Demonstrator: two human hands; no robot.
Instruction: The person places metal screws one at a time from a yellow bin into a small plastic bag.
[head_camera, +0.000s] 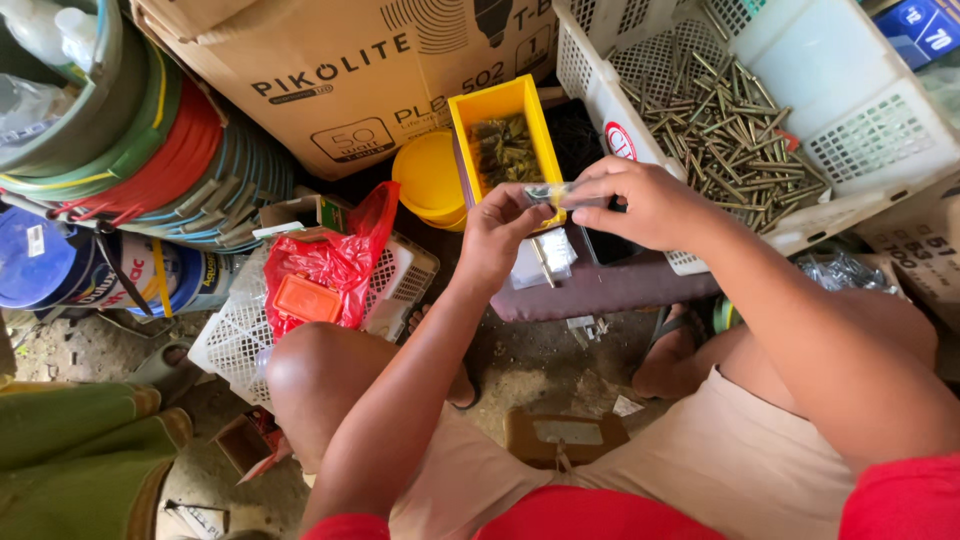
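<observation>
Dirt floor lay under a crowd of boxes, buckets and crates. Both hands met above a yellow bin of screws: the left hand pinched one end of a small clear bag, and the right hand pinched the other, fingers closed on it. A white crate of long screws sat just right of them. Doing this well probably meant keeping the bag's mouth level and over the bin, so nothing spilled; a red bag lay left.

To your far right sits a white crate of long screws; left, a red plastic bag (crumpled) and a cardboard box.
</observation>
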